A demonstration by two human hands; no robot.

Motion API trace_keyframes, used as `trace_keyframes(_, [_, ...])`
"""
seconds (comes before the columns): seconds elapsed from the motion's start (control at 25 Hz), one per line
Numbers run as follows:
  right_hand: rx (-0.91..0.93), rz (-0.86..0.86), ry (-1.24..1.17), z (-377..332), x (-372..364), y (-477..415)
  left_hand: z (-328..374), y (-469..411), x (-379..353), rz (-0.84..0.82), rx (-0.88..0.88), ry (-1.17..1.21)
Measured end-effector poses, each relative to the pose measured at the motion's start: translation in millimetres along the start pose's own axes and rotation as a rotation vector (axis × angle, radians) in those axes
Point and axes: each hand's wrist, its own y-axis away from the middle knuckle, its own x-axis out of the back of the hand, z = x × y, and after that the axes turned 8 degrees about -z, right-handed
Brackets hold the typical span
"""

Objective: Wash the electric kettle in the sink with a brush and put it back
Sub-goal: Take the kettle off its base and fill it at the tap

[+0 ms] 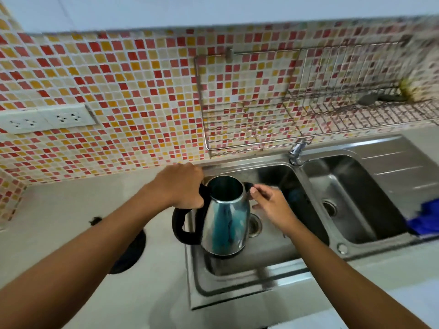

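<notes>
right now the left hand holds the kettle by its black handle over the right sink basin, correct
Not quite: the head view shows the left hand holding the kettle by its black handle over the left sink basin, not the right.

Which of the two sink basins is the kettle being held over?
The left basin, beside the counter. The kettle hangs over it in the left hand, its drain partly hidden behind it. The right basin holds nothing, its drain fully visible.
</notes>
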Motion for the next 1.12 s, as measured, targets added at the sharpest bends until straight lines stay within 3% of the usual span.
trace_keyframes(0.24, [-0.127,0.027,0.084,72,99,-49,78,-96,-50,0.080,0.104,-0.024])
trace_keyframes(0.4, [-0.226,0.319,0.142,112,164,-96,114,-152,-91,0.036,0.162,-0.096])
trace_keyframes(0.52, [-0.256,0.419,0.202,108,194,-120,130,-184,-118,0.019,0.218,-0.093])
trace_keyframes(0.72, [-0.295,0.391,0.504,126,215,-158,148,-219,-153,0.007,0.289,-0.072])
trace_keyframes(0.92, [-0.272,0.457,0.603,136,219,-170,156,-238,-167,-0.005,0.316,-0.041])
trace_keyframes(1.12, [-0.158,0.355,0.706,144,211,-172,158,-248,-175,0.004,0.338,-0.036])
